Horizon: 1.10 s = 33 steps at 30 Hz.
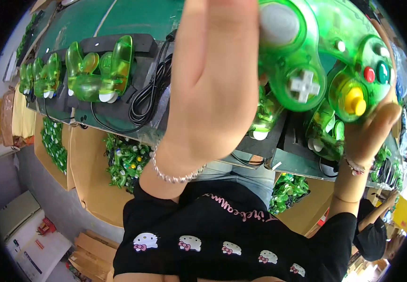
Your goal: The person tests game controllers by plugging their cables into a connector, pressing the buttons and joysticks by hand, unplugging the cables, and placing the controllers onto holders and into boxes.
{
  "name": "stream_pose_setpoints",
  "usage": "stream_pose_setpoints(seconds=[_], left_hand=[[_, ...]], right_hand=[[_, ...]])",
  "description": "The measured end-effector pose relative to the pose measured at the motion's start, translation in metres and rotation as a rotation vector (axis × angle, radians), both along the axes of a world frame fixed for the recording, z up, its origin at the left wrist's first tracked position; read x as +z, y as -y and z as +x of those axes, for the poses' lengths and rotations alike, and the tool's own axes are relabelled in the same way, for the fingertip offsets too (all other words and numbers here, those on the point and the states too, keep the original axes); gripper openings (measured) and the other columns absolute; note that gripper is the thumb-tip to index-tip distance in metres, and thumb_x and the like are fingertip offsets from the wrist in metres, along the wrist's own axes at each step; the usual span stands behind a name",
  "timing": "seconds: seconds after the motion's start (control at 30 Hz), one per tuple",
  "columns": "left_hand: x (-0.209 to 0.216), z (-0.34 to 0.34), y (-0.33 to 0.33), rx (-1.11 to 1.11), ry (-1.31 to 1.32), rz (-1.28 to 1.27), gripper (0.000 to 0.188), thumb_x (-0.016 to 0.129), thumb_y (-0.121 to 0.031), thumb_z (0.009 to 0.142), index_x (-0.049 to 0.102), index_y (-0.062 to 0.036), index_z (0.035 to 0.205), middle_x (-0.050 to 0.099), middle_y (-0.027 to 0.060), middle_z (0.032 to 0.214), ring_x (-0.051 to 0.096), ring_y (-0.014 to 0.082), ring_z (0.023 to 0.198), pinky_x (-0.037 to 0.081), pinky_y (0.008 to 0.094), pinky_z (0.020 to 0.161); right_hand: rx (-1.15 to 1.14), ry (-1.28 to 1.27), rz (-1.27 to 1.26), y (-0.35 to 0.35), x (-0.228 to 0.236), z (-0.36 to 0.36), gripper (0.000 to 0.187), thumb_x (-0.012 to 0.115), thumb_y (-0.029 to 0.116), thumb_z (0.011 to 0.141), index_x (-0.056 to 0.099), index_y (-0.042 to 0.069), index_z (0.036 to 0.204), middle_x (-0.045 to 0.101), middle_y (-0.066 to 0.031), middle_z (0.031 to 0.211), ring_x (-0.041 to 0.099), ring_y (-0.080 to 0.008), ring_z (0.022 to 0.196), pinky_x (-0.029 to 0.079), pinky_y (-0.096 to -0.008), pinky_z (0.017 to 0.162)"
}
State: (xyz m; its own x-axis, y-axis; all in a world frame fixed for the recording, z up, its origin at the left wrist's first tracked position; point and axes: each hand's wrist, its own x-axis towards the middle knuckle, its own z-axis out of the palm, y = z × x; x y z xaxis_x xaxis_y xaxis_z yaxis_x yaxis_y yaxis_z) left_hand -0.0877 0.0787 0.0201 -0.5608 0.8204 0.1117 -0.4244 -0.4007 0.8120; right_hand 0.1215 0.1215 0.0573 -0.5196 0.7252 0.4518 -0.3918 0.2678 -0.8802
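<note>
A translucent green game controller (pixel 330 28) is held up close at the upper right, its buttons facing me. It has a grey stick, a white cross pad, red and teal buttons and a small yellow stick. My right hand (pixel 366 131) grips its right side, thumb by the lower edge. My left hand (pixel 213 89) is pressed against its left side and covers that edge; its fingers run out of the picture at the top. Below it, partly hidden, lie another green controller (pixel 326 131) and a green controller part (pixel 264 117).
On the green table (pixel 142 16), several green controllers (pixel 102 77) rest on black foam pads to the left. A coiled black cable (pixel 149 101) lies beside them. Under the table's near edge stand cardboard boxes (pixel 90 183) of green controllers. A co-worker (pixel 373 225) is at the far right.
</note>
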Motion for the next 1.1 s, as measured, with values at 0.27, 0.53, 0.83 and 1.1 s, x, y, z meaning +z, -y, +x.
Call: stream_pose_setpoints(seconds=[0.27,0.53,0.83,1.1], left_hand=[[-0.019,0.01,-0.016,0.012,-0.088,-0.049,0.041,0.031,-0.033,0.096,0.048,-0.0005,0.113,0.057,0.0068,0.104,0.056,0.0172,0.092,0.045,0.03,0.082],[-0.022,0.022,-0.018,-0.01,-0.202,-0.062,0.04,0.03,-0.033,0.096,0.049,-0.0008,0.11,0.056,0.0065,0.099,0.056,0.0158,0.089,0.044,0.0283,0.08],[-0.017,0.027,-0.022,-0.064,-0.338,-0.052,0.04,0.028,-0.034,0.096,0.049,-0.0011,0.106,0.055,0.0061,0.094,0.055,0.0143,0.085,0.044,0.0265,0.078],[-0.006,0.022,-0.02,-0.111,-0.473,-0.028,0.041,0.026,-0.035,0.096,0.049,-0.0014,0.103,0.054,0.0057,0.09,0.054,0.0129,0.081,0.043,0.0249,0.076]], right_hand=[[-0.695,1.045,0.461,-0.027,-0.034,0.041,0.066,0.021,0.054,0.092,0.03,0.004,0.134,0.043,-0.0111,0.129,0.048,-0.0241,0.114,0.043,-0.0377,0.09],[-0.848,0.526,0.014,-0.026,-0.034,0.026,0.066,0.037,0.055,0.087,0.041,0.003,0.127,0.051,-0.0121,0.121,0.052,-0.0244,0.108,0.04,-0.0396,0.094],[-0.856,0.136,-0.446,-0.012,-0.005,-0.019,0.051,0.037,0.045,0.09,0.048,0.004,0.119,0.056,-0.011,0.114,0.055,-0.0232,0.104,0.044,-0.0388,0.09],[-0.425,0.072,-0.386,-0.015,-0.012,-0.002,0.048,0.038,0.036,0.089,0.043,0.004,0.124,0.052,-0.0138,0.118,0.053,-0.0259,0.107,0.041,-0.0406,0.094]])
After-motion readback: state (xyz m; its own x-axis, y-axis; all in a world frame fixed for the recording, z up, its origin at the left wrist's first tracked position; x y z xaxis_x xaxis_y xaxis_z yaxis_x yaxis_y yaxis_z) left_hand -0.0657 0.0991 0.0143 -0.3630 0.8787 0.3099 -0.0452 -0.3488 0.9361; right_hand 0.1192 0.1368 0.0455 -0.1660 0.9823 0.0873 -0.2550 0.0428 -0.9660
